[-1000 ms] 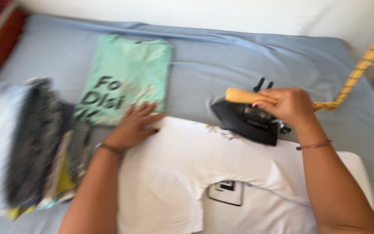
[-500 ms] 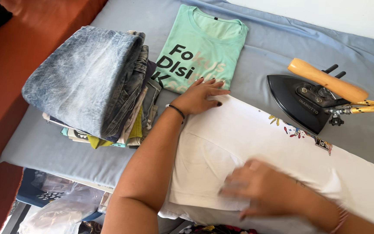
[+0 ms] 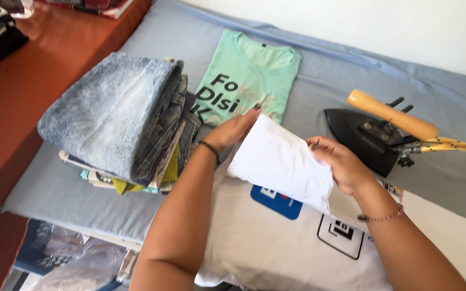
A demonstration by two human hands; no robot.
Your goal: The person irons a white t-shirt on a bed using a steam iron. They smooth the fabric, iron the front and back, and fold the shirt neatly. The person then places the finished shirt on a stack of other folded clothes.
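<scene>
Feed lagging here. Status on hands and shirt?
Left hand and right hand both gripping white T-shirt, fold lifted. Iron parked right, apart. Nothing blocking.

**Home ironing spot, laundry being done**

Looks like a room in a home, w/ a padded surface under a blue-grey sheet [image 3: 351,75] used as an ironing board. Landmark: black charcoal-type iron [image 3: 370,137] w/ wooden handle, resting on the sheet. Left of the iron, a folded mint-green t-shirt [image 3: 246,81]; further left, a stack of folded clothes [image 3: 120,124] topped by faded denim. Just in front of the iron, a white t-shirt [image 3: 265,237] spread out. Behind the iron, plain white wall [image 3: 362,27]. Far left of it, red-brown floor [image 3: 6,124], w/ bagged items lower down
</scene>
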